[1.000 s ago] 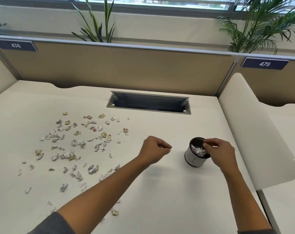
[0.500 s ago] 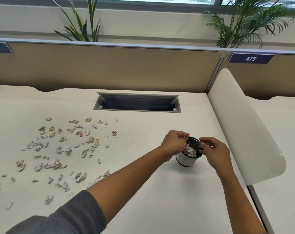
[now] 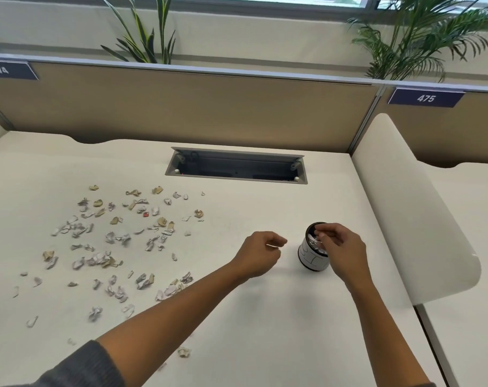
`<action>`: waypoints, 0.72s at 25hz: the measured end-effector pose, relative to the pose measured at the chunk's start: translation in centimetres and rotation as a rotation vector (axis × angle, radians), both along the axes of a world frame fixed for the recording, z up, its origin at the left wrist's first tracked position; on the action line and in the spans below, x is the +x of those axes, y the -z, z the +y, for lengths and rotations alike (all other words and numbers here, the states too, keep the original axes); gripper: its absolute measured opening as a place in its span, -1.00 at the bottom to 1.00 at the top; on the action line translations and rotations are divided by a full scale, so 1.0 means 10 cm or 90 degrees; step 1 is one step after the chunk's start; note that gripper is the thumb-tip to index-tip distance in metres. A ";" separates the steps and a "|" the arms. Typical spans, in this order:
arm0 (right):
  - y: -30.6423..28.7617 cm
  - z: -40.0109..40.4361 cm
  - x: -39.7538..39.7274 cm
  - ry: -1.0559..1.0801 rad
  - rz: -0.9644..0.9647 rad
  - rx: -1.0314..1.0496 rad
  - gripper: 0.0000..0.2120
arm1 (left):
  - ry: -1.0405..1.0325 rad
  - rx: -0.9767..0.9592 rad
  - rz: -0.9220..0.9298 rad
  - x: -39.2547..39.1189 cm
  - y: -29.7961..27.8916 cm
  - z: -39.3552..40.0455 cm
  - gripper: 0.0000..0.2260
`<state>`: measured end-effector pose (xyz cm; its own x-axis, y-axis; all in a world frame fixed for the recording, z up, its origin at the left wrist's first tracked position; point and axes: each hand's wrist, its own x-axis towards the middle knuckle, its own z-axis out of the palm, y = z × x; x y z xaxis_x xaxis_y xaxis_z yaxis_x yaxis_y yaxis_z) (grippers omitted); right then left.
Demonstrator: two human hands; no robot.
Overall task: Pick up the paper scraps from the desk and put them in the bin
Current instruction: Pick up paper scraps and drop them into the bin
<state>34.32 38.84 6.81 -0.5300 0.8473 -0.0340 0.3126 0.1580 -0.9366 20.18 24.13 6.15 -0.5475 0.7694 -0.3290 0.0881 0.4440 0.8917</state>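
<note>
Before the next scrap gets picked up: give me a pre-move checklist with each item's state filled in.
1. Bin upright on the desk: ok.
2. Room left in the bin: cannot tell; white scraps show near its rim.
3. Right hand clear of the bin: not ok; its fingers are over the opening.
4. Left hand free for a new grip: cannot tell; fingers curled, something pale shows at the fingertips.
5. Paper scraps still on the desk: ok; many lie to the left.

Open desk (image 3: 265, 331): bare between the scraps (image 3: 120, 241) and bin (image 3: 312, 256).
Right: a curved divider (image 3: 410, 208) blocked passage.
Far: cable slot (image 3: 237, 169), partition (image 3: 181, 107).
</note>
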 end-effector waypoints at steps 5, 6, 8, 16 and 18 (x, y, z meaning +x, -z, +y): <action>0.08 -0.44 -0.26 -0.116 -0.017 -0.041 -0.79 | -0.029 -0.055 0.089 -0.20 0.20 -0.63 -0.73; 0.11 -0.53 -0.31 -0.143 -0.033 -0.034 -0.79 | -0.038 -0.069 0.107 -0.23 0.24 -0.75 -0.73; 0.15 -0.71 -0.39 -0.195 -0.066 -0.022 -0.79 | -0.055 -0.092 0.147 -0.31 0.32 -0.99 -0.74; 0.37 -1.39 -0.64 -0.339 -0.182 -0.025 -0.84 | -0.065 -0.340 0.395 -0.54 0.67 -1.89 -0.53; 0.43 -1.54 -0.71 -0.367 -0.206 -0.018 -0.84 | -0.040 -0.353 0.374 -0.57 0.73 -2.05 -0.53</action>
<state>27.18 23.44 2.51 -0.8578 0.4276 -0.2851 0.4512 0.3609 -0.8162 14.45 3.64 -1.12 -0.7865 0.5407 -0.2984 0.4337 0.8276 0.3565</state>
